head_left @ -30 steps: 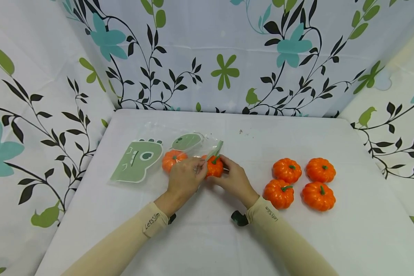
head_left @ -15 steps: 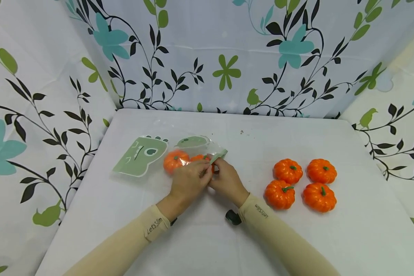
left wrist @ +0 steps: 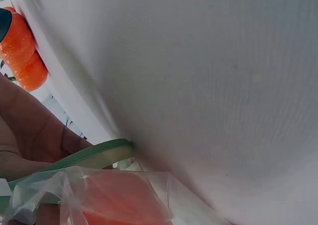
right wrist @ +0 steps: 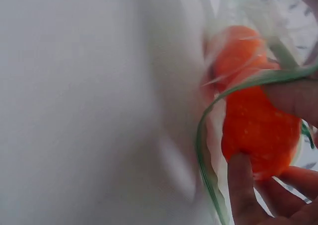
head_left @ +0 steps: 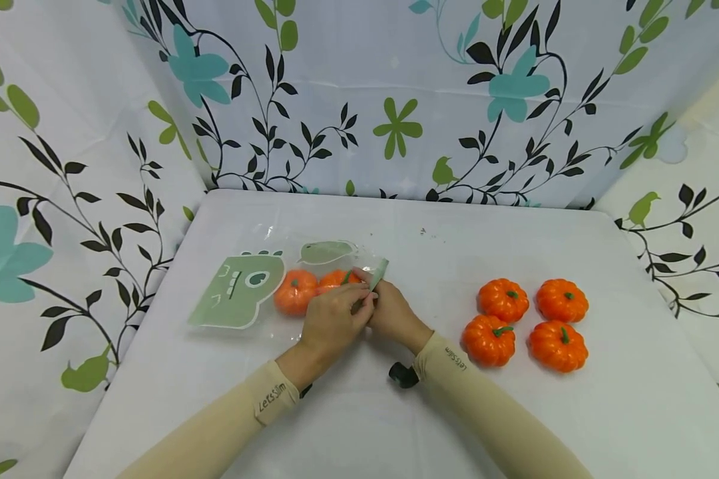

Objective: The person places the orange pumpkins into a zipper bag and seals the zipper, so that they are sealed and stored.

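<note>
A clear plastic zip bag [head_left: 263, 332] with a green dinosaur print [head_left: 257, 279] lies at the table's left middle. One small orange pumpkin [head_left: 295, 293] sits inside it. My left hand [head_left: 332, 319] pinches the bag's green zip edge [head_left: 380, 271] at the mouth. With thumb and fingers, my right hand [head_left: 395, 316] grips a second pumpkin [right wrist: 261, 130] at the mouth, beside the first one. In the head view the hands partly cover this pumpkin. The left wrist view shows the green edge [left wrist: 99, 153] and an orange shape [left wrist: 124, 197] behind the clear film.
Several orange pumpkins with green stems stand at the right of the white table [head_left: 455, 426], among them a front left pumpkin [head_left: 488, 340] and a back right pumpkin [head_left: 562, 299]. A patterned curtain [head_left: 347, 100] hangs behind and at both sides.
My right hand has moved left, carrying its pumpkin from the bag's mouth further in, next to the first one. My left hand has kept hold of the green edge.
</note>
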### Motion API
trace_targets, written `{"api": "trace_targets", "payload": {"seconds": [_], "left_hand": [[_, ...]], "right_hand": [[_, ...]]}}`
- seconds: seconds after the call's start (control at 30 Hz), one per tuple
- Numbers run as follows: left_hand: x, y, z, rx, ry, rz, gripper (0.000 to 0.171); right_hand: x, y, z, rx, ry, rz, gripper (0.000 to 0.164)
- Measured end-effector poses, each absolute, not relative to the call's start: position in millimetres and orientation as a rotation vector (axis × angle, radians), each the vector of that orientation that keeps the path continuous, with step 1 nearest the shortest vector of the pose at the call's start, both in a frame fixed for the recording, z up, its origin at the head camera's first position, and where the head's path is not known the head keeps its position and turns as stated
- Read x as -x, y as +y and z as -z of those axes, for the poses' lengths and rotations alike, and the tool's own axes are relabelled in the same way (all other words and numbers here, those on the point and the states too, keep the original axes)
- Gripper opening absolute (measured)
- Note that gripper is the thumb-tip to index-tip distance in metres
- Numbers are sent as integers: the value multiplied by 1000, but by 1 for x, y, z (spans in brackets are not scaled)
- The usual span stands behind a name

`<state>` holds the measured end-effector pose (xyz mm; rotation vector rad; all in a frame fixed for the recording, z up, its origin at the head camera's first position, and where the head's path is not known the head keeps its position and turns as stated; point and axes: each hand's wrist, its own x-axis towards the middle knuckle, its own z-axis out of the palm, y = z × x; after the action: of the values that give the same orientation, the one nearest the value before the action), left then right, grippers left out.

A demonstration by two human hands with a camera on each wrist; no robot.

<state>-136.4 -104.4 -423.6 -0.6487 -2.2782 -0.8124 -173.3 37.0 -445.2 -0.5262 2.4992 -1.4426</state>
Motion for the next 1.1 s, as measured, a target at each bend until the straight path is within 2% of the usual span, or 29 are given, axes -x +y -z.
{"api": "trace_targets", "payload": {"seconds": [0.2,0.43,1.1], "left_hand": [[137,-106,423,638,-2301,802,8],[138,-107,421,627,-2325,835,8],[137,-104,419,595,-2337,846,9]], "right_hand": [[174,50,446,367,2167,1782,68],[173,57,445,249,2209,1781,46],[171,54,445,365,1974,1848,42]]}}
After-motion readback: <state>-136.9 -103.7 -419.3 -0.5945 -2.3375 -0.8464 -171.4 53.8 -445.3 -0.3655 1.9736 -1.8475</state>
